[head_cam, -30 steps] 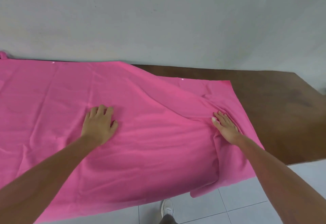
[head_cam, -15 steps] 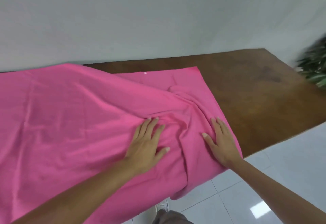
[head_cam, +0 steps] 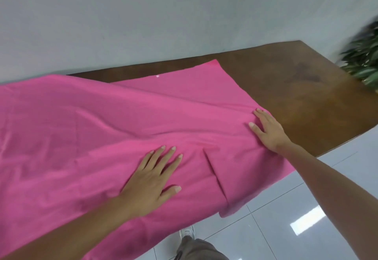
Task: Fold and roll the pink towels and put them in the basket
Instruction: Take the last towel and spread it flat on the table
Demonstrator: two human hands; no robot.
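Head view: the grey wall (head_cam: pixel 163 14) fills the upper part, and below it the brown wooden table (head_cam: pixel 306 104) runs along it, with white floor tiles (head_cam: pixel 286 218) beneath. A pink towel (head_cam: pixel 81 137) lies spread over most of the table, its near edge hanging past the table's front, with a fold crease between the two hands. The left hand (head_cam: pixel 151 180) lies flat on the towel, fingers straight and spread. The right hand (head_cam: pixel 268 131) presses flat near the towel's right edge, fingers extended. A green plant (head_cam: pixel 364 59) shows at far right, and a shoe (head_cam: pixel 187 234) below.
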